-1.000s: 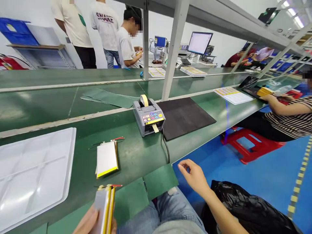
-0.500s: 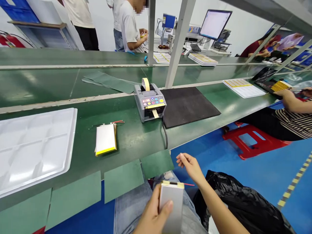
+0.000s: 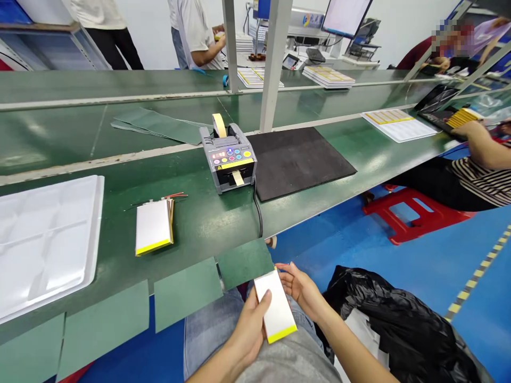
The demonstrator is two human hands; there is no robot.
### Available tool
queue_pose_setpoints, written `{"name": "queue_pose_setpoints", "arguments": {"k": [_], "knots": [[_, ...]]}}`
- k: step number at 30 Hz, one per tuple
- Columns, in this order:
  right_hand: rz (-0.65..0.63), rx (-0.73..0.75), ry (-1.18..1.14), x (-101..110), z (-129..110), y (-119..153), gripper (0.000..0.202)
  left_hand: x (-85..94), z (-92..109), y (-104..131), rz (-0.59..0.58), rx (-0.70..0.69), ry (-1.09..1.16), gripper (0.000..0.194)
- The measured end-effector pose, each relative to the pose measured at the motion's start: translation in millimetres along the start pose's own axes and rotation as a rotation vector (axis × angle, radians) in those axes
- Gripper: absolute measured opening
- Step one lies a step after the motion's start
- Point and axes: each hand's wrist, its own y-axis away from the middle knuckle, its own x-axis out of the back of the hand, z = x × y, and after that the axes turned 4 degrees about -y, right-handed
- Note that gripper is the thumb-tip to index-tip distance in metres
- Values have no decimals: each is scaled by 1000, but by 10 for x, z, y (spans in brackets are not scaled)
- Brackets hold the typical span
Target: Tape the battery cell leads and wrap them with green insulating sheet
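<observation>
A flat white battery cell [image 3: 275, 306] with a yellow strip along its lower edge lies in my left hand [image 3: 251, 322], thumb across its face, above my lap. Beside the cell's top end, my right hand [image 3: 300, 287] has its thumb and index finger together at the red wire; the other fingers are curled. A stack of similar cells [image 3: 154, 224] with red and dark wires rests on the green bench [image 3: 207, 223]. Behind it to the right stands a grey tape dispenser [image 3: 229, 157] with a short tape end sticking out.
White tray [image 3: 48, 239] at the left; green sheets [image 3: 187, 290] along the front edge; black mat [image 3: 301, 162] right of the dispenser. A metal post [image 3: 273, 69] rises behind. Black bag [image 3: 383, 308] by my right arm, red stool [image 3: 415, 213] beyond. A person's arm [image 3: 485, 146] works at far right.
The cell in my left hand now shows its white face, with the yellow strip at the lower end. My right hand has come in to its wire end. The view has shifted slightly.
</observation>
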Motion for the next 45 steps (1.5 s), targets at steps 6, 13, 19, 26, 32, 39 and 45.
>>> {"name": "queue_pose_setpoints", "arguments": {"k": [6,13,19,26,32,39,45], "knots": [[-41,48,33,-102,-59,28,38,-70,75,-34,16,-48,34,54],[-68,107,61,-152,-60,35,38,-47,153,-37,24,-75,20,44],[-71,150,99,-170,-70,44,38,-35,158,-40,18,-69,21,40],[-49,152,142,-203,-91,47,38,-34,118,-31,11,-94,51,42],[-40,139,140,-180,-69,20,37,-36,99,-46,9,-99,68,42],[-33,130,135,-148,-25,-8,38,-10,76,-61,17,-94,64,43],[-20,155,143,-171,-71,-15,39,-50,113,-82,36,-88,67,43]]}}
